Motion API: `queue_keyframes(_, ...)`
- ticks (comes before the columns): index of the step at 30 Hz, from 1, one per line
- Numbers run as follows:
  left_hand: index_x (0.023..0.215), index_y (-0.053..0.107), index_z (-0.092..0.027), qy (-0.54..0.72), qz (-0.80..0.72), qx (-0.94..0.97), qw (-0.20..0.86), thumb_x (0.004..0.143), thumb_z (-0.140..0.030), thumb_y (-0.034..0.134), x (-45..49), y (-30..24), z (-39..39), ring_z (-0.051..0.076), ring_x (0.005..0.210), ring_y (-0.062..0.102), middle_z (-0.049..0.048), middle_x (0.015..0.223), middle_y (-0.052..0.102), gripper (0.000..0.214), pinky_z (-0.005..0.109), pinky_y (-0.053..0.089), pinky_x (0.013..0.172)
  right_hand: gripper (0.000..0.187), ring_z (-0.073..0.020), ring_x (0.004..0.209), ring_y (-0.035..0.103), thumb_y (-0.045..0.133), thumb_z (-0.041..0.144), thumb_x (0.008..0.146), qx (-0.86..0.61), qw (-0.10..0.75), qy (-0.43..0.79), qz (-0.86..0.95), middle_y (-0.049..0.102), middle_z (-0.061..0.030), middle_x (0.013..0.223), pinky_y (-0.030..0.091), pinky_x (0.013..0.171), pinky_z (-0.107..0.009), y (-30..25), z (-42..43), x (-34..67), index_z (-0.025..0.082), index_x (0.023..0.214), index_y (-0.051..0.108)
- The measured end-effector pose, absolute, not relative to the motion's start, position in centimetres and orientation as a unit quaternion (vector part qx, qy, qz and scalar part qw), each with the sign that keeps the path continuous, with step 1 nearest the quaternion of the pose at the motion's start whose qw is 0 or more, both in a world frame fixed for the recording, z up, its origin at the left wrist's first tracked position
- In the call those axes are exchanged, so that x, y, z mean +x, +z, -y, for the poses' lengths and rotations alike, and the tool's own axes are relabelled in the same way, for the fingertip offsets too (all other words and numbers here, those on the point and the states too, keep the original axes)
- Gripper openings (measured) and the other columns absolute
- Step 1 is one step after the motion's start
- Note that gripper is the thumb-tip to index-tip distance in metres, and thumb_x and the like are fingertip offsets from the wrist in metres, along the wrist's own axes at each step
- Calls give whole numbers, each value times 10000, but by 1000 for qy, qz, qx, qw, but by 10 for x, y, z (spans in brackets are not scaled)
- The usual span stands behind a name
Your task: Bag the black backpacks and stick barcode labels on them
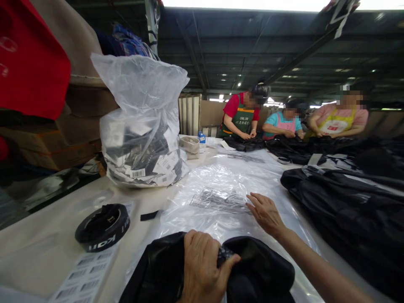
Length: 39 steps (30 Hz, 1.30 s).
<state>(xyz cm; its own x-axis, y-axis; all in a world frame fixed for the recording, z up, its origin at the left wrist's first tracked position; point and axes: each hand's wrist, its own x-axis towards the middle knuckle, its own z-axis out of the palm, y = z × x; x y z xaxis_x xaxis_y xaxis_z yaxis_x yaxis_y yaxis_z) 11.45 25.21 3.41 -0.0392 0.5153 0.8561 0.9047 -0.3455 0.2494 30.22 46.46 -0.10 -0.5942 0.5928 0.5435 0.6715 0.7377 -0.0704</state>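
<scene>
My left hand (203,267) is closed on a bunched black garment (252,273) at the near edge of the table. My right hand (264,212) reaches forward with its fingers stretched out flat, touching a small clear packet of thin dark pieces (217,200) that lies on a clear plastic sheet (227,176).
A black roll of printed tape (102,227) and barcode label sheets (83,277) lie at the left. A big clear bag of tags (143,126) stands behind. Black garments (347,198) are piled at the right. Three people in aprons work at the table's far end.
</scene>
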Motion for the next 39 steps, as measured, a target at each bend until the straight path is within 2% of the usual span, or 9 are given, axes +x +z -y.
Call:
queue_keyframes(4, 706, 418, -174, -491, 542, -652, 202, 867, -282, 571, 118, 36, -252, 155, 641, 400, -11, 639, 434, 246, 331, 308, 708, 390, -210, 1105, 555, 478, 523, 861, -207, 221, 44, 952, 627, -39, 1186, 435, 947, -362, -14, -417, 291, 315, 1168, 601)
queue_keyframes(10, 678, 424, -172, -485, 545, -654, 200, 867, -283, 568, 119, 36, -252, 158, 628, 389, -8, 620, 434, 263, 323, 296, 686, 526, -263, 1109, 535, 357, 629, 859, -214, 252, 210, 920, 629, -108, 1142, 408, 976, -445, -27, -390, 275, 256, 1055, 670)
queue_keyframes(14, 680, 425, -175, -486, 548, -652, 196, 874, -299, 559, 118, 33, -254, 157, 620, 399, -13, 617, 437, 266, 323, 301, 689, 532, -191, 793, 622, 349, 614, 862, -239, 234, 267, 904, 673, -75, 828, 502, 744, -313, -8, -418, 260, 213, 764, 684)
queue_keyframes(17, 674, 419, -180, -463, 566, -655, 188, 888, -338, 527, 119, 30, -257, 163, 613, 413, -14, 617, 446, 287, 326, 304, 679, 516, -168, 647, 570, 388, 583, 843, -284, 232, 282, 886, 596, -37, 627, 462, 634, -294, 14, -440, 252, 197, 566, 590)
queue_keyframes(25, 724, 522, -180, -315, 651, -685, 90, 679, -379, 767, 124, 23, -262, 230, 681, 520, 3, 694, 569, 319, 382, 361, 675, 226, -138, 568, 518, 483, 387, 773, -377, 260, 277, 845, 562, 18, 566, 381, 578, -263, 64, -441, 238, 210, 651, 551)
queue_keyframes(28, 848, 591, -169, -268, 673, -689, 24, 732, -408, 717, 123, 20, -264, 263, 760, 569, 34, 791, 639, 294, 444, 403, 728, 284, -139, 550, 475, 428, 425, 804, -415, 311, 236, 822, 518, 20, 537, 352, 578, -273, 77, -443, 237, 224, 610, 479)
queue_keyframes(30, 1014, 602, -140, -254, 685, -683, 24, 749, -413, 700, 122, 17, -264, 301, 886, 593, 95, 969, 673, 393, 496, 415, 802, 320, -140, 550, 458, 380, 461, 825, -426, 338, 217, 811, 497, 20, 542, 347, 575, -274, 84, -447, 240, 230, 615, 448)
queue_keyframes(34, 1208, 524, -73, -230, 705, -667, 70, 732, -425, 709, 122, 11, -265, 348, 1066, 566, 219, 1318, 489, 620, 531, 414, 901, 335, -138, 560, 445, 367, 484, 818, -408, 329, 211, 825, 470, 24, 558, 352, 571, -271, 87, -449, 247, 230, 614, 444)
queue_keyframes(39, 1235, 475, -38, -253, 711, -647, 113, 830, -397, 589, 121, 2, -269, 322, 1160, 523, 227, 1285, 520, 553, 476, 450, 906, 295, -153, 624, 476, 366, 466, 829, -397, 299, 208, 842, 522, 15, 644, 363, 622, -289, 76, -442, 254, 234, 711, 504)
